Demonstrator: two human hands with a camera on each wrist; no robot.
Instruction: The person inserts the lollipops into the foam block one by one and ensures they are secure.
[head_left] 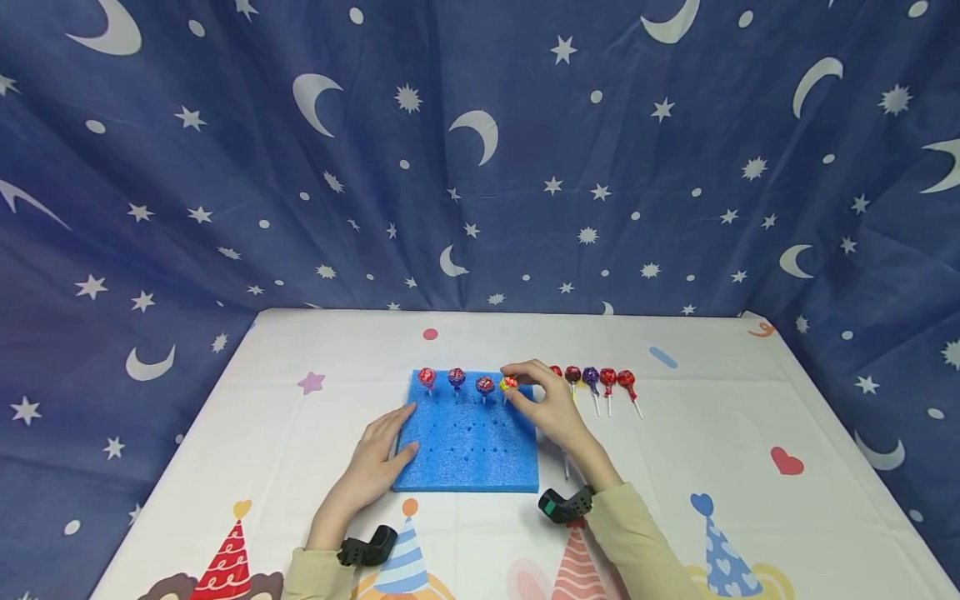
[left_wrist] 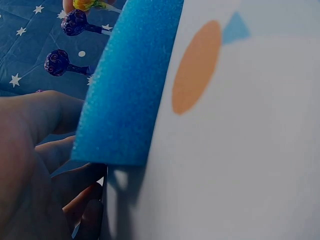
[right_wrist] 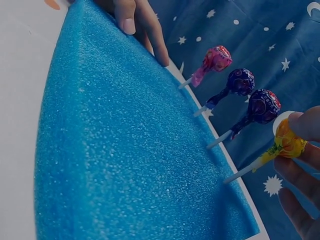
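Note:
A blue foam board [head_left: 465, 471] with rows of small holes lies on the table. My left hand [head_left: 378, 457] rests at its left edge, thumb on top and fingers along the side. With thumb and fingers, my right hand [head_left: 551, 404] pinches the yellow-wrapped head of a lollipop [right_wrist: 286, 142], whose white stick meets the board near the back right corner. Left of it, standing in the same back row, are a pink lollipop [right_wrist: 216, 59], a purple lollipop [right_wrist: 241, 82] and a dark purple lollipop [right_wrist: 263, 106].
Right of the board, several wrapped lollipops [head_left: 607, 379] lie in a row, some partly behind my right hand. A white stick [head_left: 567, 465] shows below my right forearm. The white tablecloth [head_left: 712, 417] has party prints. A blue star-and-moon curtain [head_left: 525, 233] hangs behind.

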